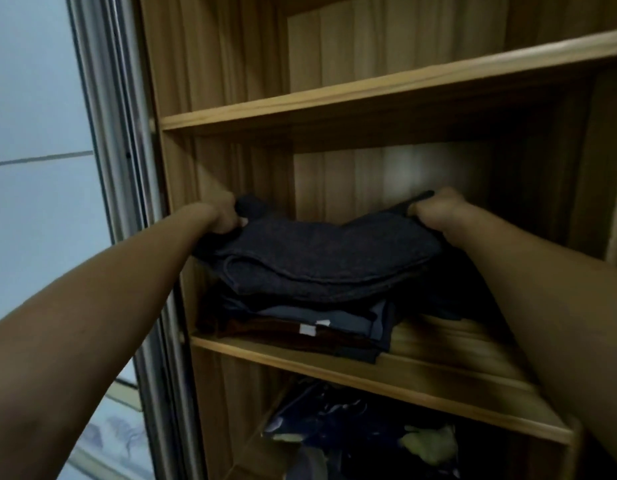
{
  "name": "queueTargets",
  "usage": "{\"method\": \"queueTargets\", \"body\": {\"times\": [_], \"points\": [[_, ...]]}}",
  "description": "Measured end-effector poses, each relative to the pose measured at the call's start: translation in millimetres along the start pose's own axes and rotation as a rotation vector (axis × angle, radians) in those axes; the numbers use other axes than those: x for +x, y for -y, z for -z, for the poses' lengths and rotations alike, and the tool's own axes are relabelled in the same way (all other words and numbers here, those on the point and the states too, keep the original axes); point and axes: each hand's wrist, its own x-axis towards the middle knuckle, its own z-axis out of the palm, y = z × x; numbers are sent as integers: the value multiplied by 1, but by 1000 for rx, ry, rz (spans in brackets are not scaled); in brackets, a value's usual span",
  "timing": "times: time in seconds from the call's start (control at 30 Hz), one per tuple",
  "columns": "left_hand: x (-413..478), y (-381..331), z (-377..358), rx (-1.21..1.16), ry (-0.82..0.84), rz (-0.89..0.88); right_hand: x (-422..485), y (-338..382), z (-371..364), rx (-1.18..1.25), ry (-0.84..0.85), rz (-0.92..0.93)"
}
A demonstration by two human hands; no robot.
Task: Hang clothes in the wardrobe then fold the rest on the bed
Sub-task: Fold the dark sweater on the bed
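As the left hand and right hand clamp fingers on the dark folded garment atop the wardrobe shelf stack (placing or fetching, unclear), the next move probably calls for keeping it level.

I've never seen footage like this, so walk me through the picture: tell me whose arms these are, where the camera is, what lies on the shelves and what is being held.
There is no machine here. The arms are a person's own, filmed by one wide-angle camera worn on the head, looking forward and down. The left hand and right hand each take one end of a folded dark garment in their grip. It lies on top of a pile of folded clothes on a shelf of a wooden wardrobe. Loose clothes lie in the compartment below.
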Motion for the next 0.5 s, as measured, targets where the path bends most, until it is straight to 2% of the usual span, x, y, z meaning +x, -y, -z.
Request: {"method": "queueTargets", "body": {"times": [0.17,0.3,0.43,0.5], "points": [[35,-2,-20,196,-32,-49,9,-24,-33,107,51,-90],[46,3,-56,310,-24,-60,7,-53,-67,111,157,-213],[42,0,-93,603,147,-22,2,-91,-88,-232,324,-307],[46,-3,-91,719,162,-10,7,-93,-83,-424,238,-282]]}}
